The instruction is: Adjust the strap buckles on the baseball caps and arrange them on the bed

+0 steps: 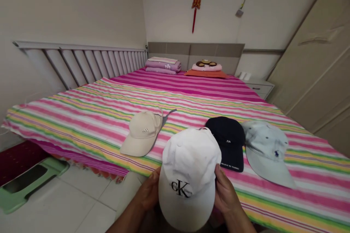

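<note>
A white baseball cap (191, 156) with a black "CK" logo is held up at the near edge of the bed, its brim toward me. My left hand (150, 191) grips the cap's left side, and my right hand (225, 191) grips its right side; some fingers are hidden behind it. Beyond and to the left, a beige cap (142, 131) lies on the striped sheet. A dark navy cap (228, 138) rests just past my right hand, and a pale cap with a small dark emblem (268, 153) lies beside it, the two touching or nearly so.
The bed's striped sheet (90, 116) spreads out in front. Folded purple bedding (163, 66) and a pink and orange stack (207, 68) lie by the headboard (218, 51). At the left stand a metal rail (82, 48) and a green stool (49, 169). A nightstand (259, 89) is at far right.
</note>
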The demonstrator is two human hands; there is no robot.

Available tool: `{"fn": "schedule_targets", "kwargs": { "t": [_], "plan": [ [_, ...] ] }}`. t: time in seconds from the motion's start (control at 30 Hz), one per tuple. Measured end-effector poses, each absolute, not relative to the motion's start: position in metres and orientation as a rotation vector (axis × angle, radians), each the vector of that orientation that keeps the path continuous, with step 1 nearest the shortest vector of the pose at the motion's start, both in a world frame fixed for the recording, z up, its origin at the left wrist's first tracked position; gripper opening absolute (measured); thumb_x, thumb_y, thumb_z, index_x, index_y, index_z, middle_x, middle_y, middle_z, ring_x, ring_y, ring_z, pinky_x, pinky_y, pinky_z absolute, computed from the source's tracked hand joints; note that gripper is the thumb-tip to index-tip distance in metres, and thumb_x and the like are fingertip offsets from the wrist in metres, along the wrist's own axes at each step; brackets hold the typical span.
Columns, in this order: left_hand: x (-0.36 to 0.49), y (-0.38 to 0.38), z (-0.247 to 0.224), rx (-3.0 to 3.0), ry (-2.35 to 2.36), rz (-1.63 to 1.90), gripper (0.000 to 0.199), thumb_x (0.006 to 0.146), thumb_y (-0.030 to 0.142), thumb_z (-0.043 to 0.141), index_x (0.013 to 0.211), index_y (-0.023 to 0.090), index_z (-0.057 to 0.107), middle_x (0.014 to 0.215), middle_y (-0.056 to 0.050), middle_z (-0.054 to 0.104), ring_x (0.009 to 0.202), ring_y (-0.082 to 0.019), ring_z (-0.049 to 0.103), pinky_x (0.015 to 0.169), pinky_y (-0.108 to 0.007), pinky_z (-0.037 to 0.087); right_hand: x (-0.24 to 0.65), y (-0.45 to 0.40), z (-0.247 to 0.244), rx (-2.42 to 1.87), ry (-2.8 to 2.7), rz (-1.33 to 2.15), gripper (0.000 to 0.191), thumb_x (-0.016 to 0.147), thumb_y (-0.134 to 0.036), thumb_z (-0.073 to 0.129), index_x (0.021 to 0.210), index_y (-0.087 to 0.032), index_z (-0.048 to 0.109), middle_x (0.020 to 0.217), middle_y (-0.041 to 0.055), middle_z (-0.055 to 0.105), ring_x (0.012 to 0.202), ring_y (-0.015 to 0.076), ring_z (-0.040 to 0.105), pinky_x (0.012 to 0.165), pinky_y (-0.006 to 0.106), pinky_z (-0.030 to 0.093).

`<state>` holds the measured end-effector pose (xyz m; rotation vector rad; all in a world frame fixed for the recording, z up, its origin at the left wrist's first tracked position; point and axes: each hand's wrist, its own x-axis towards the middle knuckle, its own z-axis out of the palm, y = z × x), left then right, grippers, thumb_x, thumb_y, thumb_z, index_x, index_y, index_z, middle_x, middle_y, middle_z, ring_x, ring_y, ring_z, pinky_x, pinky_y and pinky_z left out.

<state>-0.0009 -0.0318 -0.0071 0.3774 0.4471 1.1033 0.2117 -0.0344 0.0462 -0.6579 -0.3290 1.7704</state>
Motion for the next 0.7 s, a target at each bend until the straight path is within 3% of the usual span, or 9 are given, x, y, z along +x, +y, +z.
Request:
{"fn": "schedule_targets", "kwargs": {
  "t": [0.23, 0.37, 0.5, 0.7],
  "plan": [
    [0.010, -0.008, 0.017, 0.374, 0.432, 1.046, 0.025, 0.054, 0.018, 0.073, 0.077, 0.013, 0.064, 0.072, -0.007, 0.069, 0.083, -0.027, 0.063, 0.082, -0.039, 0.045, 0.213, -0.033, 0.046, -0.634, -0.382, 1.943, 0.032, 0.059, -0.046, 0.069, 0.081, -0.023, 0.070, 0.082, 0.0032, 0.072, 0.086, 0.0268, 0.064, 0.090, 0.045, 0.041],
    [0.017, -0.003, 0.021, 0.281, 0.516, 0.963, 0.019, 0.058, 0.016, 0.067, 0.077, 0.011, 0.064, 0.071, -0.009, 0.069, 0.085, -0.028, 0.063, 0.083, -0.042, 0.045, 0.220, -0.032, 0.045, -0.638, -0.462, 1.898, 0.037, 0.055, -0.054, 0.068, 0.078, -0.025, 0.070, 0.088, 0.0038, 0.071, 0.095, 0.0298, 0.060, 0.092, 0.048, 0.037],
    [0.018, -0.005, 0.019, 0.215, 0.455, 0.910, 0.020, 0.061, 0.026, 0.067, 0.076, 0.012, 0.066, 0.069, -0.007, 0.070, 0.086, -0.028, 0.063, 0.086, -0.041, 0.043, 0.224, -0.032, 0.041, -0.713, -0.535, 1.878, 0.040, 0.056, -0.057, 0.064, 0.076, -0.024, 0.070, 0.090, 0.0056, 0.070, 0.097, 0.0319, 0.059, 0.091, 0.048, 0.038],
    [0.011, -0.007, 0.018, 0.279, 0.373, 0.886, 0.037, 0.053, 0.044, 0.072, 0.076, 0.014, 0.067, 0.063, -0.005, 0.069, 0.092, -0.030, 0.060, 0.089, -0.040, 0.041, 0.223, -0.032, 0.032, -0.692, -0.480, 1.909, 0.035, 0.059, -0.055, 0.061, 0.073, -0.025, 0.070, 0.088, 0.0040, 0.071, 0.098, 0.0306, 0.059, 0.092, 0.046, 0.038]
  ]
}}
